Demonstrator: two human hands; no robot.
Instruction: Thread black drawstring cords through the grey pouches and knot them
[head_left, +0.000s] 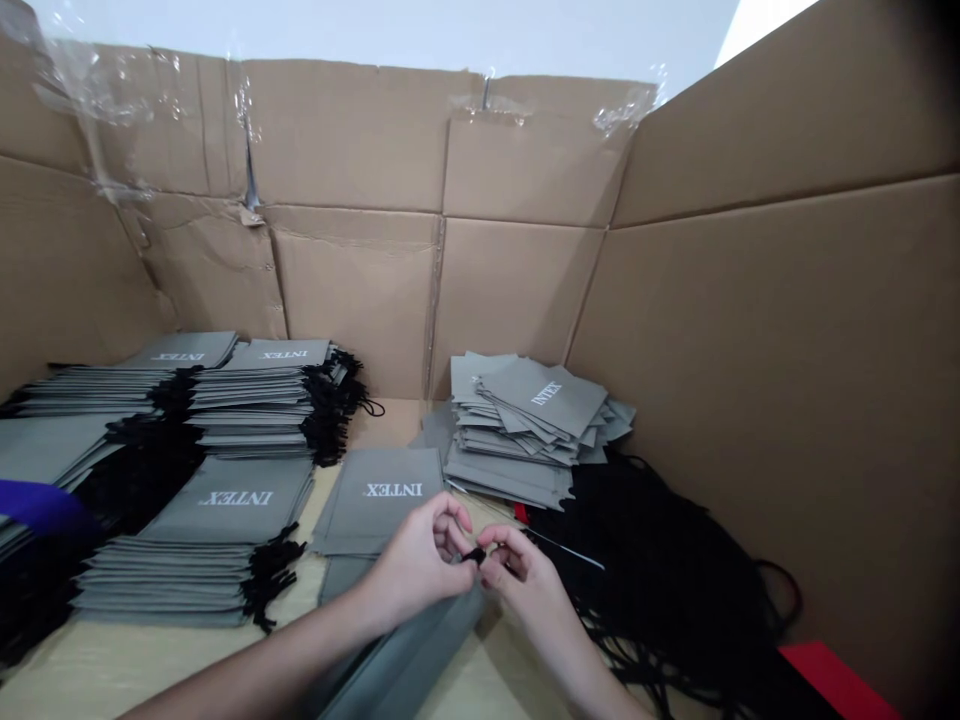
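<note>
My left hand point(424, 550) and my right hand point(517, 567) meet above the table, fingertips pinched on a short black drawstring cord point(474, 556). The cord sits at the corner of a grey pouch point(420, 650), which hangs below my hands and is partly hidden by my left forearm. Just behind my left hand lies a small pile of grey INTEX pouches point(382, 485). Beyond my right hand a thin metal rod point(566, 549) rests against a heap of loose black cords point(667, 560).
Stacked grey pouches with black cords point(251, 400) fill the left side. A messy pile of grey pouches point(525, 420) stands at the back right. Tall cardboard walls point(345, 270) enclose the table. A red piece point(832, 680) lies front right, a blue strip point(41, 505) far left.
</note>
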